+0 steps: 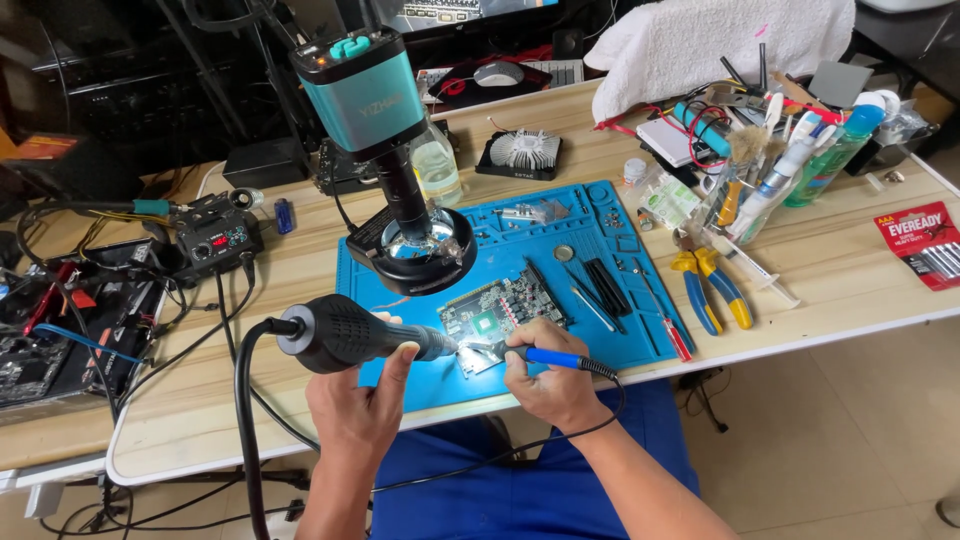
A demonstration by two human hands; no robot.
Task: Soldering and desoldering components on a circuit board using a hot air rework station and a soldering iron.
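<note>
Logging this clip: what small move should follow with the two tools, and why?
Probably ease the soldering iron tip onto the heated spot: the left hand aims the hot-air gun nozzle at the circuit board edge, and the right hand holds the iron beside it.

My left hand [355,415] and right hand [548,385]: both bare, forearms unsleeved; blue trousers [520,480] cover my lap below.

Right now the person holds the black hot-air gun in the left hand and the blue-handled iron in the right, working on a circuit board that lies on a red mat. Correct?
Not quite: the mat is blue, not red, as the head view shows. The left hand does hold the hot-air gun, the right hand the blue-handled iron, both at the circuit board.
</note>
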